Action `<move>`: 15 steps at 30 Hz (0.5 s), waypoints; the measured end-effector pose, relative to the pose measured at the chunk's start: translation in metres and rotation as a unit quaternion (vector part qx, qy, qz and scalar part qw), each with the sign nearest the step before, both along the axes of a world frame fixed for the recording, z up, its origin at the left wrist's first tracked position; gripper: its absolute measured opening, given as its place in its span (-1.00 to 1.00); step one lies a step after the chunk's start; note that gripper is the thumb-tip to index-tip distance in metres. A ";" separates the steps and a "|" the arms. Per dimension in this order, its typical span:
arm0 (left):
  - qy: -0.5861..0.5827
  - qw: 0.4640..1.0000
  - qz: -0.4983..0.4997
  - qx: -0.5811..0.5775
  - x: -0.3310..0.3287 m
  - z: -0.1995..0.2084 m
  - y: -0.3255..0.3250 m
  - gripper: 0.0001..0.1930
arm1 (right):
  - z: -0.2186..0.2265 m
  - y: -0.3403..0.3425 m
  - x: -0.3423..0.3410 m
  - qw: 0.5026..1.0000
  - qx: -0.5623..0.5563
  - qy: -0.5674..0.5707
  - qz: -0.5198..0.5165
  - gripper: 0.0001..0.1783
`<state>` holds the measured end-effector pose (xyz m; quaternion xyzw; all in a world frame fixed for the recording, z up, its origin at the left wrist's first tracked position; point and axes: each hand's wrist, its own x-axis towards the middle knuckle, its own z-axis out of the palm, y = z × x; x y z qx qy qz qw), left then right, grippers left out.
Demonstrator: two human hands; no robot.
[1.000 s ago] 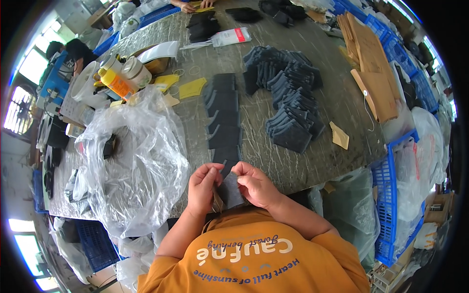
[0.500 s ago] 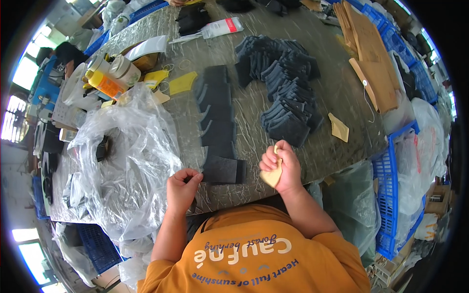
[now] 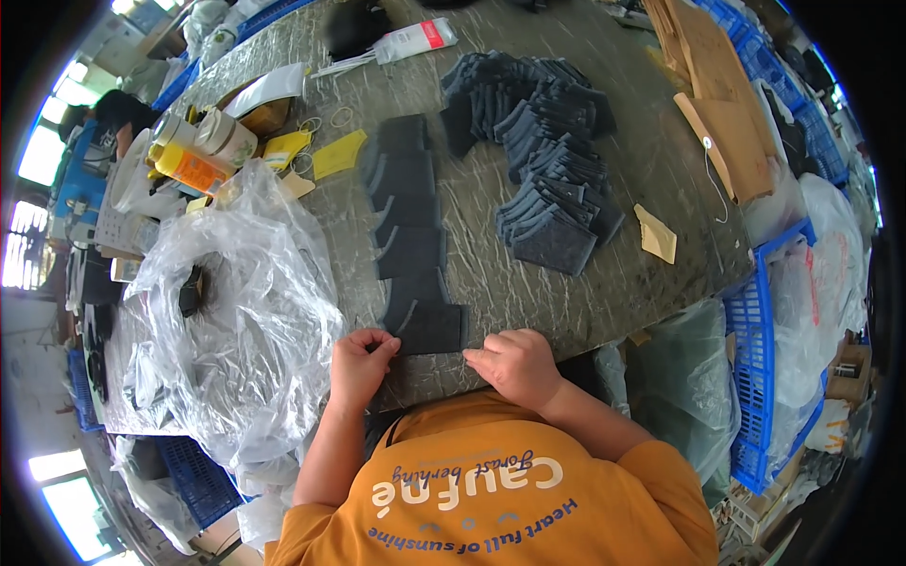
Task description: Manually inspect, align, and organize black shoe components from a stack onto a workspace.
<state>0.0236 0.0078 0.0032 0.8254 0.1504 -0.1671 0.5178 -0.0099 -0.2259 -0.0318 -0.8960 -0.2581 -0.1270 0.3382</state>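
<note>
Near the table's front edge lies a dark grey fabric piece (image 3: 432,330), the lowest in a column of overlapping dark pieces (image 3: 411,222) running away from me. My left hand (image 3: 362,363) is closed, thumb and forefinger pinching at its lower left corner. At the lower right corner, the fingertips of my right hand (image 3: 519,368) are pressed together on the edge. Farther right lies a big fanned pile of similar dark pieces (image 3: 552,226). The right palm is turned down, so what may be inside it is hidden.
Crumpled clear plastic bags (image 3: 255,311) cover the left of the table, with bottles (image 3: 189,168) behind. Yellow pieces (image 3: 338,155) and a cream scrap (image 3: 657,235) lie about. Brown cardboard (image 3: 722,132) and a blue crate (image 3: 750,377) stand right. A person sits far left.
My right hand has moved left and down to the fabric piece's corner. The cream piece it held no longer shows. The lowest fabric piece now lies flatter, without the strip sticking out at its right.
</note>
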 end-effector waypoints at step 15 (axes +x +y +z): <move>-0.011 1.000 -0.013 0.021 0.000 -0.001 -0.002 -0.88 | 0.007 0.001 0.001 0.999 -0.039 0.000 0.019 -0.94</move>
